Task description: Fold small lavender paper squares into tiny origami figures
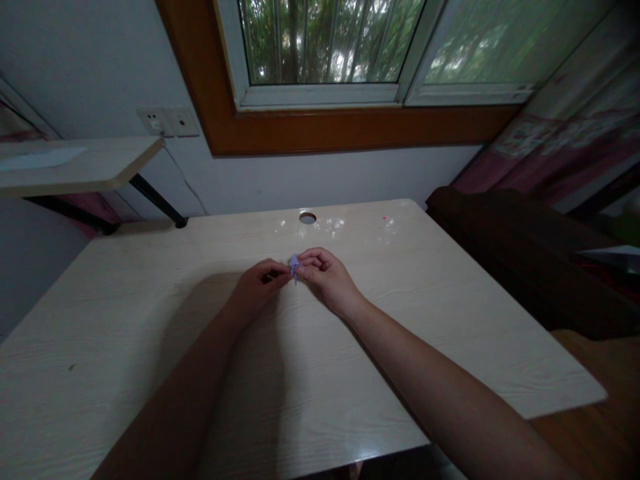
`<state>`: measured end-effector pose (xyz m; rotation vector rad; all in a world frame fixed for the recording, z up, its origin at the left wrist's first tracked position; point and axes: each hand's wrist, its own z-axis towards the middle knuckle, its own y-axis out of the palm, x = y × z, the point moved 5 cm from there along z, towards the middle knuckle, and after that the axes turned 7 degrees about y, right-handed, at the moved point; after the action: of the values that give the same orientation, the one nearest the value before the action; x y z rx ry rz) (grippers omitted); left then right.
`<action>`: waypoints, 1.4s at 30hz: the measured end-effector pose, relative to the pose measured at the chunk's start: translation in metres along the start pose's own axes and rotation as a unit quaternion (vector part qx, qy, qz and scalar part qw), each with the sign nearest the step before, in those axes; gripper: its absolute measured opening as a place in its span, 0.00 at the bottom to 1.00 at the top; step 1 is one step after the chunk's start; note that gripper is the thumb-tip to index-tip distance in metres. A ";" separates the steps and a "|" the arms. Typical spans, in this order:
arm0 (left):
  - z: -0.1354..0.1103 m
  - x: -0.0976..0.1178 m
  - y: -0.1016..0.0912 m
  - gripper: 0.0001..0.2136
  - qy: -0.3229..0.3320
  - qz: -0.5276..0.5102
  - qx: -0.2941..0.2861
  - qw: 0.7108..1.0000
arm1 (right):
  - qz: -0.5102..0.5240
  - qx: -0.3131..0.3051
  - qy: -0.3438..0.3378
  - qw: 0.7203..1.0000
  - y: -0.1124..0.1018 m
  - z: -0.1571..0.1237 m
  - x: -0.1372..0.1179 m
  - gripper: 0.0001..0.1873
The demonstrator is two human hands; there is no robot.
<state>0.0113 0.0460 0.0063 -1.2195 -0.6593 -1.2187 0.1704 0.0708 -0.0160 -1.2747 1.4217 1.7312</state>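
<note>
With our left hand [257,285] and right hand [333,279] we pinch a small purple piece [294,262] (paper or ribbon, we cannot tell), nearer the far edge of the worktop [440,287] than the near. We should grip lightly, lest it crumple.

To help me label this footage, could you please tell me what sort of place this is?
Probably a room in a home, perhaps a bedroom or study: a desk with a raised shelf stands below a window, near a curtain.
</note>
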 end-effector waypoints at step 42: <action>-0.001 -0.008 0.003 0.19 -0.097 -0.301 0.110 0.942 | -0.206 0.002 -0.092 0.974 0.009 -0.011 -0.011 0.11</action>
<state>0.0116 0.0471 -0.0024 -0.9833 -1.3493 -1.4776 0.1708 0.0591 -0.0018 -1.2630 0.9723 1.5157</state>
